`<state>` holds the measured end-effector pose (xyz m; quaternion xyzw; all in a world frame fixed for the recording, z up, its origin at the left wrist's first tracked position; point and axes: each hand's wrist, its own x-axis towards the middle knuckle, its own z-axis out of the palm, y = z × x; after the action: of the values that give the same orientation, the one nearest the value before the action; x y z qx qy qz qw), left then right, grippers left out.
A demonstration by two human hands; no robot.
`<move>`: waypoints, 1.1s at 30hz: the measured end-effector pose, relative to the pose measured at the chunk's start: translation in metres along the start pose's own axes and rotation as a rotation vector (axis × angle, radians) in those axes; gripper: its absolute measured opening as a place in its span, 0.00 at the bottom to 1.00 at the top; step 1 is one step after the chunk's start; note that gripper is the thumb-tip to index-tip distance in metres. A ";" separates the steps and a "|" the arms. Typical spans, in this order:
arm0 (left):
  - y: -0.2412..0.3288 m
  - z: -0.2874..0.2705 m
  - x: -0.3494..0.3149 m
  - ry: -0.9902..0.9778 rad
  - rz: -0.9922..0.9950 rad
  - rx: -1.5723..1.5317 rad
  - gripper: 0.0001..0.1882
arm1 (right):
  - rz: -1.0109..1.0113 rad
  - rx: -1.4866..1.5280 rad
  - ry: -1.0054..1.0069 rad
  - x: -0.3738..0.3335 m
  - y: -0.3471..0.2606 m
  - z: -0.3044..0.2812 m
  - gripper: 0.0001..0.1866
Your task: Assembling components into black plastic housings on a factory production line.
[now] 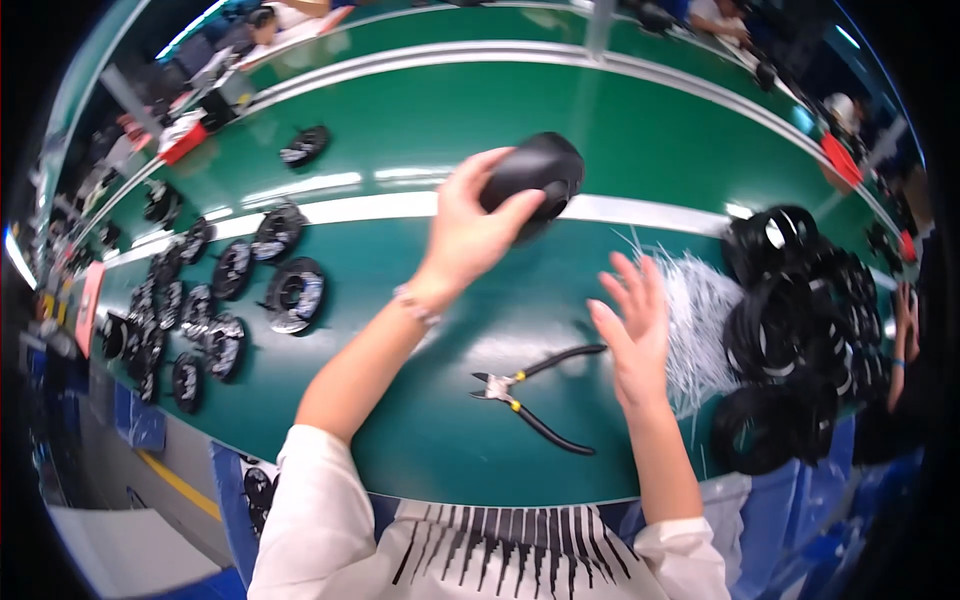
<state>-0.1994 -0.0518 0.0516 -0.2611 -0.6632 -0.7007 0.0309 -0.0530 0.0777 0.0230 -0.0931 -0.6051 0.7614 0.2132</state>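
My left hand (pixel 468 228) is raised over the far part of the bench, its fingers and thumb wrapped round a smooth black rounded housing (pixel 543 165). What lies on the housing's underside is hidden. To the right, my right hand (pixel 638 335) hovers with fingers spread, holding nothing. It is just left of a heap of thin white plastic strips (pixel 698 335) that look like cable ties. Between my forearms lies a pair of cutting pliers (pixel 498 386) with black and yellow handles, its jaws apart and pointing left.
Several round black parts with coiled cable (pixel 297 293) stand on the green bench (pixel 430 460) at left. Another round part (pixel 305 147) lies beyond the white strip on a green conveyor (pixel 400 110). Black ring-shaped parts (pixel 770 325) are piled at right. Other people work farther off.
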 end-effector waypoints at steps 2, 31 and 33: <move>-0.019 -0.002 0.024 -0.047 0.379 0.579 0.24 | -0.184 -0.264 -0.001 -0.004 0.001 0.005 0.41; -0.050 -0.321 -0.099 -0.012 -0.234 1.338 0.23 | -0.354 -1.480 0.649 -0.122 -0.070 -0.141 0.16; -0.053 -0.323 -0.096 0.012 -0.275 1.274 0.25 | -0.326 -1.526 0.588 -0.119 -0.067 -0.142 0.14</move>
<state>-0.2428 -0.3801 -0.0306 -0.1003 -0.9760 -0.1691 0.0936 0.1239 0.1629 0.0381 -0.3185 -0.8804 0.0463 0.3484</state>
